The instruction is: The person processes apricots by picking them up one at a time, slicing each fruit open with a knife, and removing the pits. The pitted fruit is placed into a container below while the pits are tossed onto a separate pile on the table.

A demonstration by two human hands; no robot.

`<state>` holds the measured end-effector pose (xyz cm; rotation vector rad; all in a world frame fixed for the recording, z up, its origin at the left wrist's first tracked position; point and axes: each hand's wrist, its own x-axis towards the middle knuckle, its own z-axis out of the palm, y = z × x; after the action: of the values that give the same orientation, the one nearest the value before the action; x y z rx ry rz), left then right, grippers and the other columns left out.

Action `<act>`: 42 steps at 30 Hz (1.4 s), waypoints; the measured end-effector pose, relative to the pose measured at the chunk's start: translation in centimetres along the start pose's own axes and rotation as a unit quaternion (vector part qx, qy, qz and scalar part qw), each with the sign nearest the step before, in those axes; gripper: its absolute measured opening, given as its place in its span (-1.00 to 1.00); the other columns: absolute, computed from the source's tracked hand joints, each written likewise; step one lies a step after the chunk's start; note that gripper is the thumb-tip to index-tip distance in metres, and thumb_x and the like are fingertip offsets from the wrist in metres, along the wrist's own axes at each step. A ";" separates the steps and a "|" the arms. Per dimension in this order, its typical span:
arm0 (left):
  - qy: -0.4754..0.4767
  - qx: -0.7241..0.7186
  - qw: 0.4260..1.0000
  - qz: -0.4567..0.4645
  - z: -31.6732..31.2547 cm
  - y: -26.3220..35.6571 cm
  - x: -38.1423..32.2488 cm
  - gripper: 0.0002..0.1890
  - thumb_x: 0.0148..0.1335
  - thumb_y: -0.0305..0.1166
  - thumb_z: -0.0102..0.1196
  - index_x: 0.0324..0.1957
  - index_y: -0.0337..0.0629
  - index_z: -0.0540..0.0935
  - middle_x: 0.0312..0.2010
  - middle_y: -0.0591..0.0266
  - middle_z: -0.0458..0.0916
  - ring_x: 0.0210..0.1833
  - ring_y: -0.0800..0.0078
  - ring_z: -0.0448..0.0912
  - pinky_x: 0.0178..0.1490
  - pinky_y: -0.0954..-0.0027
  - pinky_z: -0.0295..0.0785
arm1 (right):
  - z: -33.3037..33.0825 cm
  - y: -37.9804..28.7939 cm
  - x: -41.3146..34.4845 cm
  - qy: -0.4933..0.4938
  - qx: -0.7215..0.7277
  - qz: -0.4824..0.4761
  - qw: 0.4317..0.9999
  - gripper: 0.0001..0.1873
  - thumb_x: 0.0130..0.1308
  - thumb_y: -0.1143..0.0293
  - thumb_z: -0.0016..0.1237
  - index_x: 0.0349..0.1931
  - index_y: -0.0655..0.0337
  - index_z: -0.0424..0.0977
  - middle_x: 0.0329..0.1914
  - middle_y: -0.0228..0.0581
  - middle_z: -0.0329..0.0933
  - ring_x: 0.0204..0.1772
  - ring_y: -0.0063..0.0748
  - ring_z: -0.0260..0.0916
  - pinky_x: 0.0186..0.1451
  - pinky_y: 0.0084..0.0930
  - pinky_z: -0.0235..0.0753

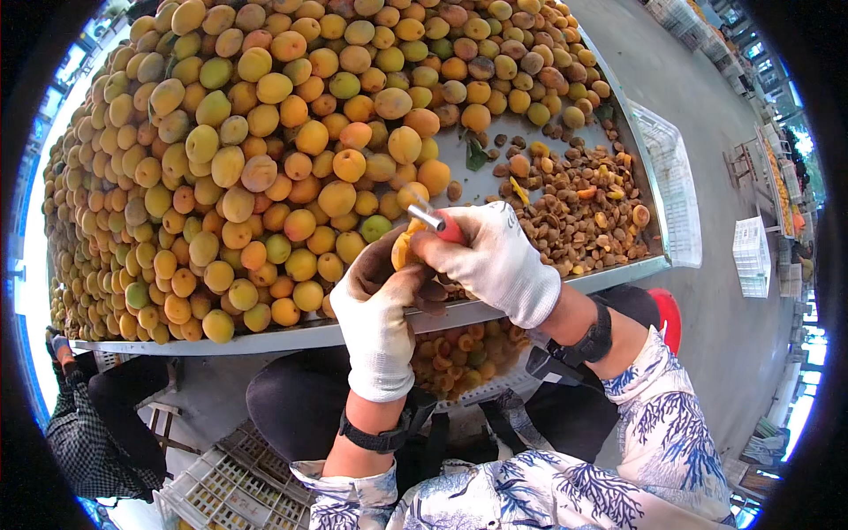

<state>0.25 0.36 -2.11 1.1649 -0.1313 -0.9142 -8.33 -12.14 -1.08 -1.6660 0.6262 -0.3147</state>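
My left hand (391,285), in a stained white knit glove, grips an orange-yellow apricot (402,250) near the front edge of a metal-rimmed table. In my gloved right hand (493,255) is a hand tool (430,220) with a red handle and a metal shaft, held close against the fruit. The fingers hide part of the apricot and most of the handle. A large heap of apricots (265,172) covers the table's left and middle. Brown apricot pits (583,212) with scraps of flesh lie to the right of my hands.
Below the table edge (311,336), a white plastic crate (487,392) holds cut apricots (457,358). Another white crate (669,179) stands beyond the table's right side. Stacked crates (245,477) are at lower left, near a seated person (109,424). A green leaf (475,154) lies on the tabletop.
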 end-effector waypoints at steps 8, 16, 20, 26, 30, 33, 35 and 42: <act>0.013 -0.048 0.999 -0.012 -1.3 -0.6 0.2 -0.63 0.12 -0.63 0.07 0.02 -0.52 0.58 -0.29 0.08 0.67 -0.50 0.49 0.63 -0.50 0.52 0.55 | -0.5 -0.8 0.3 -0.026 -0.175 -0.199 0.964 -0.84 0.20 0.38 0.16 -0.40 0.31 0.55 -0.57 -0.10 0.49 -0.48 -0.59 0.46 -0.35 -0.47 0.48; -0.009 0.061 0.998 0.014 0.1 0.2 -0.6 -0.68 0.13 -0.63 0.04 -0.04 -0.45 0.62 -0.33 0.20 0.66 -0.48 0.64 0.56 -0.45 0.62 0.46 | -2.7 -1.9 0.8 -0.122 -0.013 0.057 0.991 -0.81 0.23 0.38 0.15 -0.40 0.37 0.61 -0.58 -0.48 0.53 -0.47 -0.77 0.36 -0.40 -0.69 0.38; 0.008 0.157 0.980 0.120 0.0 -0.4 -0.6 -0.69 0.13 -0.66 0.04 -0.05 -0.43 0.63 -0.31 0.28 0.65 -0.38 0.72 0.52 -0.34 0.64 0.44 | -2.9 -2.2 0.6 -0.152 0.012 0.082 0.985 -0.82 0.19 0.37 0.20 -0.36 0.34 0.65 -0.55 -0.50 0.55 -0.42 -0.77 0.36 -0.34 -0.66 0.39; 0.035 0.019 0.999 0.006 -0.6 1.1 0.1 -0.67 0.11 -0.62 0.00 -0.04 -0.46 0.59 -0.44 0.16 0.61 -0.56 0.55 0.50 -0.54 0.56 0.37 | -5.0 -1.9 0.6 -0.072 -0.068 0.088 0.991 -0.83 0.16 0.39 0.18 -0.45 0.34 0.57 -0.58 -0.45 0.50 -0.46 -0.66 0.41 -0.33 -0.61 0.43; -0.013 -0.058 0.998 -0.023 -1.7 1.2 0.5 -0.61 0.09 -0.56 -0.04 0.01 -0.50 0.51 -0.48 0.05 0.57 -0.61 0.39 0.48 -0.60 0.46 0.37 | -5.3 -1.6 1.4 0.051 -0.263 0.048 0.962 -0.73 0.21 0.24 0.17 -0.26 0.29 0.60 -0.52 -0.16 0.58 -0.43 -0.49 0.49 -0.25 -0.43 0.47; -0.021 -0.093 0.994 -0.050 -1.8 1.1 0.4 -0.59 0.08 -0.54 -0.04 0.02 -0.51 0.50 -0.46 0.03 0.57 -0.62 0.37 0.47 -0.61 0.44 0.37 | -5.3 -1.9 1.3 0.073 -0.264 0.048 0.961 -0.66 0.21 0.19 0.18 -0.22 0.33 0.60 -0.50 -0.11 0.59 -0.40 -0.46 0.53 -0.23 -0.40 0.49; -0.095 -0.059 0.991 -0.066 -2.0 1.2 0.4 -0.57 0.05 -0.53 0.00 0.01 -0.50 0.51 -0.38 -0.02 0.61 -0.58 0.36 0.52 -0.59 0.43 0.41 | -5.6 -1.5 1.3 0.095 -0.208 0.033 0.973 -0.61 0.20 0.18 0.19 -0.21 0.39 0.59 -0.50 -0.12 0.60 -0.39 -0.45 0.54 -0.22 -0.42 0.50; -0.369 0.411 0.833 -0.026 -1.8 1.9 -0.8 -0.53 0.06 -0.36 0.21 0.07 -0.28 0.62 -0.24 -0.04 0.71 -0.25 0.36 0.69 -0.07 0.42 0.53 | -6.1 -1.5 2.1 0.114 -0.231 0.060 0.964 -0.62 0.19 0.22 0.22 -0.24 0.44 0.57 -0.46 -0.07 0.61 -0.39 -0.42 0.51 -0.22 -0.43 0.49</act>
<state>1.76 2.40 -1.03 1.5246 -1.2333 -1.3829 -9.56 -18.23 1.29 -2.0414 1.0304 -0.2887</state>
